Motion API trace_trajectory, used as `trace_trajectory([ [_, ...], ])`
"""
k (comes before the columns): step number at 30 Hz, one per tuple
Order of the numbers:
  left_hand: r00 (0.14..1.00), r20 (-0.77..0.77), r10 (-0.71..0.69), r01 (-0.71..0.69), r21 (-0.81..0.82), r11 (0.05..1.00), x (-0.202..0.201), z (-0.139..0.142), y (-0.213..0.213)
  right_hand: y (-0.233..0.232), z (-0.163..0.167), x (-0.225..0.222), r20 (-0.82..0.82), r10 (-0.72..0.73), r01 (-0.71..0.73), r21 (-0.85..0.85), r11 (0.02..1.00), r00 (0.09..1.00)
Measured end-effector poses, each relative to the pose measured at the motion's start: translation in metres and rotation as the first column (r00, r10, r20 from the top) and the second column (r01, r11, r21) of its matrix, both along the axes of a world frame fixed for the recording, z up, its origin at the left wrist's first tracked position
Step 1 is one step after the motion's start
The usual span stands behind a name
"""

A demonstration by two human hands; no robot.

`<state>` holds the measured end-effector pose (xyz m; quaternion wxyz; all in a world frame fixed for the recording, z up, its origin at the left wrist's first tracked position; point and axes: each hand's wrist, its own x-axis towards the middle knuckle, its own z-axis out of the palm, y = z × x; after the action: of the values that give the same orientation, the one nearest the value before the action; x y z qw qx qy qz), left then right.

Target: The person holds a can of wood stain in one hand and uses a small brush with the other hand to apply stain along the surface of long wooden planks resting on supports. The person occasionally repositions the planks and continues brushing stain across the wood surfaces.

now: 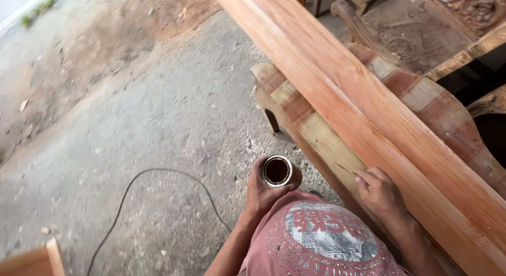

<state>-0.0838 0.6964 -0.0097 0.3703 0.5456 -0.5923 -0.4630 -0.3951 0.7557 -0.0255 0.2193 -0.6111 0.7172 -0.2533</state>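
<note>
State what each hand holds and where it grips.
The left hand grips a small open tin of dark liquid around its side. The right hand holds nothing visible, resting on the wooden plank.

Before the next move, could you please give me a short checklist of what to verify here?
1. Left hand grips the open can: ok.
2. Can upright, dark liquid inside, none spilt: ok.
3. Right hand rests on the long plank: ok.
4. Tool in right hand: cannot tell; something thin shows at the fingertips.
5. Plank lies on the wooden bench: ok.
6. Black cable on the ground lies apart from the can: ok.
</note>
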Motion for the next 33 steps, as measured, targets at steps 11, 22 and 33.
trace_trajectory([
  [11,0.91,0.056,-0.41,0.413,-0.05,0.909,-0.013,0.0,-0.229,-0.042,-0.014,0.049,-0.062,-0.514,0.512,-0.05,0.858,0.855],
  [22,0.592,-0.023,-0.805,0.776,-0.252,0.578,-0.006,-0.061,-0.328,-0.097,0.03,0.184,-0.103,-0.73,0.733,-0.009,0.68,0.676],
  [33,0.349,-0.041,-0.936,0.879,-0.333,0.342,0.048,-0.057,-0.344,-0.131,0.101,0.326,-0.171,-0.814,0.812,-0.101,0.574,0.555],
])
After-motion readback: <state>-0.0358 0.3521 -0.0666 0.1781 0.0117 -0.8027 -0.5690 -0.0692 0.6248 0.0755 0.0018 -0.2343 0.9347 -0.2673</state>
